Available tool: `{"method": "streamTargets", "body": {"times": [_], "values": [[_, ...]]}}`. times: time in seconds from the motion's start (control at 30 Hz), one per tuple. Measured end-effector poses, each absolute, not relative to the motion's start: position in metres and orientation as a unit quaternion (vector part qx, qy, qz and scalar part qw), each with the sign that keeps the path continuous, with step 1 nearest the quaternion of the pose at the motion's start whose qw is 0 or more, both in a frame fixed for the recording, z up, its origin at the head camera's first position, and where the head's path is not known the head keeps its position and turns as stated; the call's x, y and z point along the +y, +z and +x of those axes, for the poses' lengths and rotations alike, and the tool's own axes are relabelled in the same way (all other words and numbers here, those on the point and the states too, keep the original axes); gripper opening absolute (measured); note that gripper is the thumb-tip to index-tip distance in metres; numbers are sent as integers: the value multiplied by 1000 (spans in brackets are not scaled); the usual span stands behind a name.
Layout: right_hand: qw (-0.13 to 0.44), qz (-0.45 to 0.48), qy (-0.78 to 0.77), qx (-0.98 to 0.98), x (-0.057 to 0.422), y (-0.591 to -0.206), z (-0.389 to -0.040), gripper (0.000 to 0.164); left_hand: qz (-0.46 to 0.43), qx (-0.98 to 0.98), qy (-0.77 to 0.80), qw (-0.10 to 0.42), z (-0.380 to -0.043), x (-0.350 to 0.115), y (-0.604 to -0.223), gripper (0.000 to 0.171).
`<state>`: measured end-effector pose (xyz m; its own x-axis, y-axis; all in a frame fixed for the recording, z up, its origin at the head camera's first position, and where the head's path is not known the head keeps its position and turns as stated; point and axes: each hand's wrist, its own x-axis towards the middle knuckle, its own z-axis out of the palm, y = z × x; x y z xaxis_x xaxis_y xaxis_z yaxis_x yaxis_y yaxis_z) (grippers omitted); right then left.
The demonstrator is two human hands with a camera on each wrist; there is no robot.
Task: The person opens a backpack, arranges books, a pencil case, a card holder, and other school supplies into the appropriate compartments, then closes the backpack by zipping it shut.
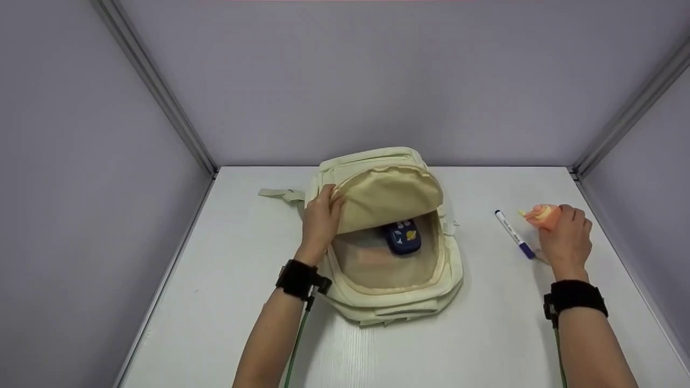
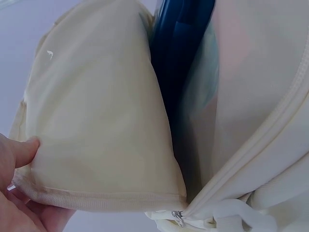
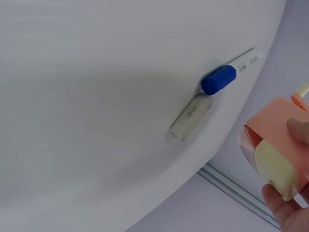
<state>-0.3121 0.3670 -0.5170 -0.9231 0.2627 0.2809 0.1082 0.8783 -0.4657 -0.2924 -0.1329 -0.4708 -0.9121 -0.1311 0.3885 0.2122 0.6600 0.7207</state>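
- Strap (image 1: 275, 192), pale, lying out on white table (image 1: 215, 302).
- Left hand (image 1: 322, 218), clamped by thumb and fingers on edge of raised flap (image 1: 388, 196).
- Cream backpack (image 1: 454, 269), unzipped, mid-table; dark-blue case (image 1: 404, 240) with planet motif inside.
- Marker (image 1: 509, 226), white with blue cap, on table; pale block (image 3: 190, 118) just beside cap.
- Orange object (image 1: 548, 217) with yellow details, right of marker, gripped in right hand (image 1: 566, 240).

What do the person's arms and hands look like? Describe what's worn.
The left hand and right hand are gloveless; no sleeves show. A broad black left wristband and matching right wristband each carry a small black camera, with a thin green cable running back along each forearm.
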Motion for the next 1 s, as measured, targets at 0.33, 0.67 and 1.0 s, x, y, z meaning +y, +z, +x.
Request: {"method": "streamTargets", "body": {"times": [0.33, 0.67, 1.0], "values": [[117, -113, 302, -939, 340, -485, -301, 68, -28, -887, -410, 213, -296, -132, -470, 22], [136, -61, 307, -940, 297, -469, -279, 75, -38, -882, -402, 242, -297, -128, -458, 23], [103, 41, 379, -919, 223, -472, -259, 65, -39, -878, -388, 279, -300, -128, -455, 21]]}}
